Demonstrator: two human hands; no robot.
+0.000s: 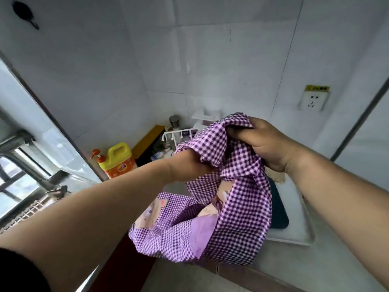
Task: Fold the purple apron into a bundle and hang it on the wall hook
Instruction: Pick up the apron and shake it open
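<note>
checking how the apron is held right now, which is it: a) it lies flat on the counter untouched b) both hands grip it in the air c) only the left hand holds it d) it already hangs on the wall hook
b: the right hand grips the top of the purple checked apron and the left hand holds a fold of it, with the rest hanging below them.

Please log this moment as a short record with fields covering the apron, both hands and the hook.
apron: purple checked apron, bunched, held in the air above the counter
left hand: left hand grips a fold, partly hidden by cloth
right hand: right hand clutches the upper edge
hook: black wall hook, upper left, bare
stage: apron not yet hung
</note>
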